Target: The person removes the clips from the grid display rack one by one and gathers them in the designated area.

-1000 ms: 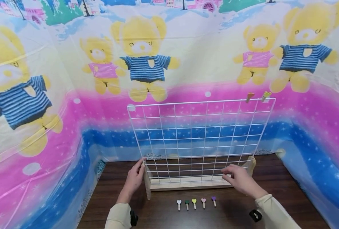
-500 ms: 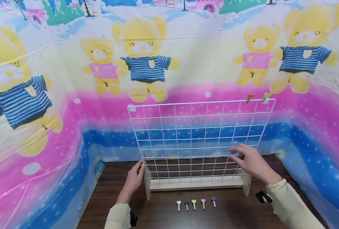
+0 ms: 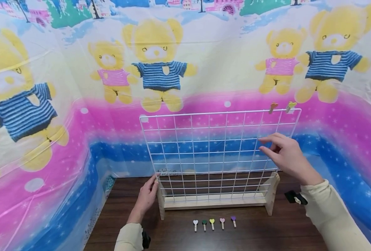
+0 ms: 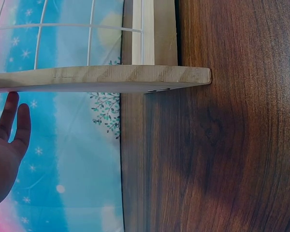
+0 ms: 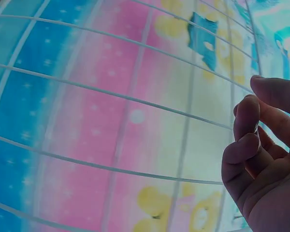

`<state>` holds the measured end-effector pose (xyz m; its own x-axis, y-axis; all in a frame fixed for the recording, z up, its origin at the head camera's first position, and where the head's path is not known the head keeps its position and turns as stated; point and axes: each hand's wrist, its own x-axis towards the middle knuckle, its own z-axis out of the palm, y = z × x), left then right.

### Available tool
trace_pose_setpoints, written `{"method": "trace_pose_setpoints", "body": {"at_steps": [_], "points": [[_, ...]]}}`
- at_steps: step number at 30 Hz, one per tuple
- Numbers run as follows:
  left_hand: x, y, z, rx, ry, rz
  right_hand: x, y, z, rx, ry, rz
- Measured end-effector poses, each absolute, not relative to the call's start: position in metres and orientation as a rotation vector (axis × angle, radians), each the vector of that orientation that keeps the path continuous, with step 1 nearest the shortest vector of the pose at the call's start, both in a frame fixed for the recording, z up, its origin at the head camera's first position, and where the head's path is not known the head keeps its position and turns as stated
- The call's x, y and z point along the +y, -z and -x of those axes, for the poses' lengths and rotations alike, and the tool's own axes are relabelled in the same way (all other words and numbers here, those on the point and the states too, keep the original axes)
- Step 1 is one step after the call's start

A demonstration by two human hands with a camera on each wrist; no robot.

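Note:
A white wire grid [image 3: 216,141] stands upright in a pale wooden stand [image 3: 216,202]. My left hand [image 3: 146,195] touches the outer side of the stand's left upright [image 4: 135,75] with fairly straight fingers; its thumb is hidden in the left wrist view. In front of the grid's right part my right hand [image 3: 285,157] is raised, fingers loosely bent, thumb apart from the index finger, nothing visible between them. Above it, an orange-brown heart clothespin [image 3: 273,107] and a yellow-green heart clothespin [image 3: 291,106] are clipped on the grid's top bar.
On the dark wooden table [image 3: 254,233], in front of the stand, lie several small heart clothespins: white [image 3: 195,225], dark green [image 3: 204,225], yellow [image 3: 212,223], pink [image 3: 222,223] and purple [image 3: 233,221]. A cloth printed with bears [image 3: 155,66] hangs behind and around the table.
My right hand has risen from the grid's lower right part to its upper right and moved a little rightward. The left hand has stayed at the left upright.

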<state>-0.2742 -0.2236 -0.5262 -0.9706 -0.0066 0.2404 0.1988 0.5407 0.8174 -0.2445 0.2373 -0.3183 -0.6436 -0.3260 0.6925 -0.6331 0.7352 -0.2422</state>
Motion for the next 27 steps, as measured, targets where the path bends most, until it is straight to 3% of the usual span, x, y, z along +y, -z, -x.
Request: {"method": "trace_pose_setpoints", "body": {"at_steps": [16,27], "points": [[-0.224,0.527,0.274,-2.555,1.421,0.178,0.234,0.254,0.243,-2.050,-0.733,-0.678],[-0.224,0.528,0.274,-2.554,1.430,0.175,0.231,0.242,0.253,-2.164,-0.898,-0.467]]}}
